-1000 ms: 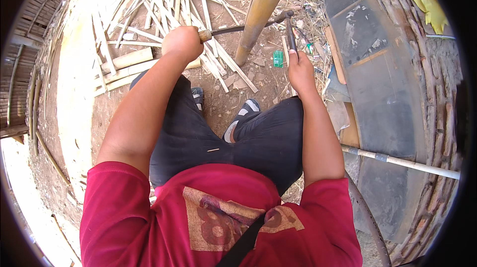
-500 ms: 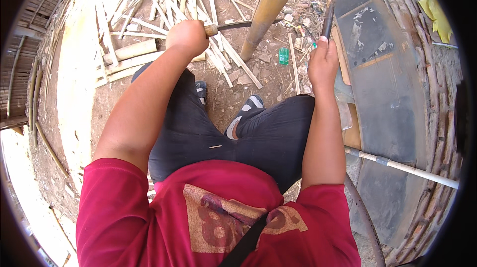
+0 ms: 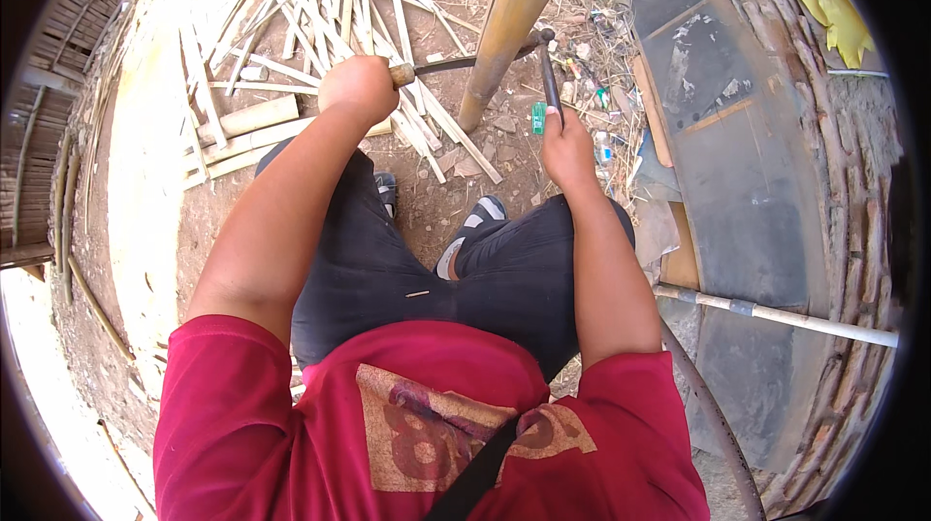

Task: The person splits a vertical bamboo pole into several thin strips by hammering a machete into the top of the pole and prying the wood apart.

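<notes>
The bamboo pole (image 3: 514, 16) stands nearly upright, its long axis leaning slightly away to the right. A dark blade (image 3: 465, 62) lies crosswise against it, running left to right. The left hand (image 3: 359, 86) is clenched around the blade's wooden handle; the right hand (image 3: 565, 145) grips a thin dark tool (image 3: 550, 80) (hammer-like) whose head meets the blade's tip just beside the pole. Split bamboo strips (image 3: 320, 16) litter the ground behind.

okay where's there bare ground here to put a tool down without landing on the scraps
Bare dirt lies between the bamboo pole and the shoes, just below the right hand. The pale sunlit strip at far left is also open. Crowded: the split bamboo strips around the left hand, and litter right of the pole.
</notes>
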A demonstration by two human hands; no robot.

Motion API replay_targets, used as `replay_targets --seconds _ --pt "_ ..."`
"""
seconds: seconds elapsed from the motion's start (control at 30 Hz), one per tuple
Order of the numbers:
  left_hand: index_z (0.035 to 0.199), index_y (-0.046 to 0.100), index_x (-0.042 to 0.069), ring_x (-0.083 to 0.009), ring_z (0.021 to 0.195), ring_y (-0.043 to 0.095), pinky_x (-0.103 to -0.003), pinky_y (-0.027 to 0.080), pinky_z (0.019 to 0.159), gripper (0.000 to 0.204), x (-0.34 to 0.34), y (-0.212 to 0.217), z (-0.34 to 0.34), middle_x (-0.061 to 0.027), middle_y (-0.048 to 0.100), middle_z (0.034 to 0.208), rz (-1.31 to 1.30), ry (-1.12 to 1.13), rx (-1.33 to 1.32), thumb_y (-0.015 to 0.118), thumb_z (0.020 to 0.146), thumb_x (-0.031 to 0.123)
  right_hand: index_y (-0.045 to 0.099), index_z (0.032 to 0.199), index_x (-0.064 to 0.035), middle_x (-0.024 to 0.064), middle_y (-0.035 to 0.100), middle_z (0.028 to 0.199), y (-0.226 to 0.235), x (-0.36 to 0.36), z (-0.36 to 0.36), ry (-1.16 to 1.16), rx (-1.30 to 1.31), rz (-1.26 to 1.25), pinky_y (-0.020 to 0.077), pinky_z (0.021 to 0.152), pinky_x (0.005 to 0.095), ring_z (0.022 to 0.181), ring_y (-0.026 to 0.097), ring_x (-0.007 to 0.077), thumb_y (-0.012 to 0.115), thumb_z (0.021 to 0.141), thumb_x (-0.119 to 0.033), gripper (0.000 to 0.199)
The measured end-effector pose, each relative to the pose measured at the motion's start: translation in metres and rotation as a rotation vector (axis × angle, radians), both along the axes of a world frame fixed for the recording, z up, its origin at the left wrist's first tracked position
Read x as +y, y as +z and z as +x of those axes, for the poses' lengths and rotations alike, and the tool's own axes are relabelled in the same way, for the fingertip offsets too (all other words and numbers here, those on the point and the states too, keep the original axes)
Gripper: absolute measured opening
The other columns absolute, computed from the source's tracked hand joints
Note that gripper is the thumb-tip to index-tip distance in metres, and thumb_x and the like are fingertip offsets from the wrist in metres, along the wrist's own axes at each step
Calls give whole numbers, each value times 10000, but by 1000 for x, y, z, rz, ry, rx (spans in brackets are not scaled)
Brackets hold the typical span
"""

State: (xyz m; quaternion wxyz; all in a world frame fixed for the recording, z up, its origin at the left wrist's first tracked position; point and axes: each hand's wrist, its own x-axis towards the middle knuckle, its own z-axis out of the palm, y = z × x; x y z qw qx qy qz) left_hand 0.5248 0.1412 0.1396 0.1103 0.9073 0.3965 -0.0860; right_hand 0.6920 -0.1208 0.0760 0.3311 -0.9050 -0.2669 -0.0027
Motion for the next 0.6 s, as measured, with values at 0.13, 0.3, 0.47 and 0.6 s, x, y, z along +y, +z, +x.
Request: replay_targets --seconds 0.13,0.3,0.47,0.6 --pt "1119 771 74 -321 1050 741 -432 590 920 289 3 -2 -6 -170 758 1127 21 10 -7 671 893 224 607 989 4 281 675 849 63 7 -10 -49 137 199 492 743 527 826 660 477 495 1069 -390 417" --pt "1113 771 73 -324 1050 740 -433 591 917 280 -3 4 1 -170 759 1124 -5 -2 -2 669 896 218 604 994 9 285 684 884 14 2 -5 -46 114 8 498 762 529 861 671 480 472 1073 -389 426" --pt "1107 772 69 -327 1046 741 -432 592 915 280 0 2 -2 -170 760 1124 15 16 -22 666 898 222 619 1037 9 289 685 892 57 11 4 -102 126 233 497 784 529 874 678 470 473 1062 -409 444" --pt "1106 773 68 -323 1057 740 -432 590 919 276 -6 0 -2 -166 759 1131 8 -14 12 654 901 210 624 1032 16 289 686 915 2 3 6 -46 120 -40 491 802 544 876 676 465 466 1062 -425 469"
